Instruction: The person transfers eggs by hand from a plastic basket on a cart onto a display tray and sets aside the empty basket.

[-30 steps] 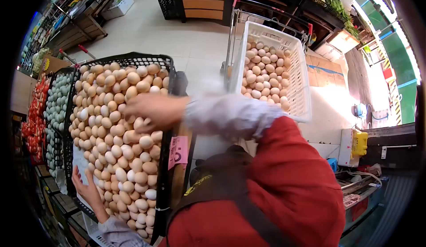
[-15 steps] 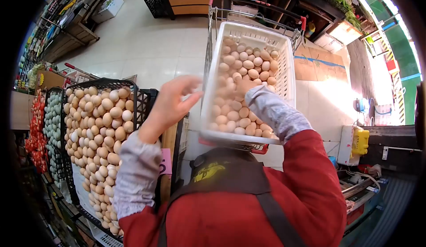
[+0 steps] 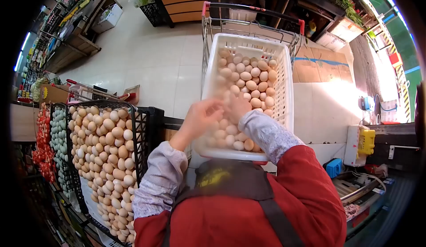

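A white plastic crate (image 3: 288,94) of brown eggs (image 3: 251,85) rests on a shopping cart (image 3: 253,8) in front of me. My right hand (image 3: 238,106) reaches over the eggs, its fingers pointing down and blurred, so what they hold is hidden. Close beside it, my left hand (image 3: 202,117) is at the crate's left side, its fingers curled and smeared by motion. To the left, a black crate (image 3: 140,134) is heaped with many more brown and pale eggs (image 3: 104,149).
Greenish eggs (image 3: 59,136) and red net bags (image 3: 43,145) stand at the far left. Wooden-fronted shelving (image 3: 186,3) is beyond the tiled floor. Flattened cardboard (image 3: 319,65) lies right of the cart, with a yellow object (image 3: 366,141) farther right.
My right hand has gone from the black crate to the white crate. My left hand has left the black crate's edge and moved right, beside my right hand. The view has shifted too.
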`<state>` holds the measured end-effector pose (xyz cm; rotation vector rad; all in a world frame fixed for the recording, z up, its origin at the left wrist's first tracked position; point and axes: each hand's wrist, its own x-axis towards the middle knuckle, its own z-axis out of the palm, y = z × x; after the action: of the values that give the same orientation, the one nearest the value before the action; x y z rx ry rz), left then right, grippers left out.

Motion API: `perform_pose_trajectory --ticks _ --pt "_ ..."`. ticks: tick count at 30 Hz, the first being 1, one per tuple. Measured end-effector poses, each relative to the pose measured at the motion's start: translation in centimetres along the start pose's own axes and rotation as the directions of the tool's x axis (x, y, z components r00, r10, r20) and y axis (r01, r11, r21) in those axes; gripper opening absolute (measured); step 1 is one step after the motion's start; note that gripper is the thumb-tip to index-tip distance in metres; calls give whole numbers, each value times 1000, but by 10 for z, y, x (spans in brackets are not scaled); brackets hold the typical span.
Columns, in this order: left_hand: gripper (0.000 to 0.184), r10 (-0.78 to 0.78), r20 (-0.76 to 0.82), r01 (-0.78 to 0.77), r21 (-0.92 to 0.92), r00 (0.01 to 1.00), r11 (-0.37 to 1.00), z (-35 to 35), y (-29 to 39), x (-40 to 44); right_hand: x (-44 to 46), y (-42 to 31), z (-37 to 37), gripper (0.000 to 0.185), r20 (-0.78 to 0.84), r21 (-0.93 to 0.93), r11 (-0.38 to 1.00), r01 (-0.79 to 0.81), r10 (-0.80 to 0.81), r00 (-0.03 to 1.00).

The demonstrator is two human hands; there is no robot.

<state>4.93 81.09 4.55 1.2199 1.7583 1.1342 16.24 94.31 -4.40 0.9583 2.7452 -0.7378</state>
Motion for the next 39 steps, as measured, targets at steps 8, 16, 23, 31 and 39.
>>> perform_pose_trajectory --ticks 8,16,23,31,39 --pt "20 -24 -5 24 44 1000 999 8 -4 -7 3 3 27 56 -32 107 994 -25 29 999" --pt "20 185 -58 -181 80 981 980 19 -21 -8 15 25 77 59 -325 175 972 154 -91 941" --pt "19 -1 -34 4 75 999 997 15 -7 -8 18 28 36 57 -222 286 952 109 -45 974" --pt "28 53 61 -70 326 997 943 39 -17 55 -1 91 -62 44 -51 966 257 23 104 993" --pt "44 -125 -121 174 695 985 698 77 -68 145 -62 108 -81 49 85 952 -305 10 295 952"
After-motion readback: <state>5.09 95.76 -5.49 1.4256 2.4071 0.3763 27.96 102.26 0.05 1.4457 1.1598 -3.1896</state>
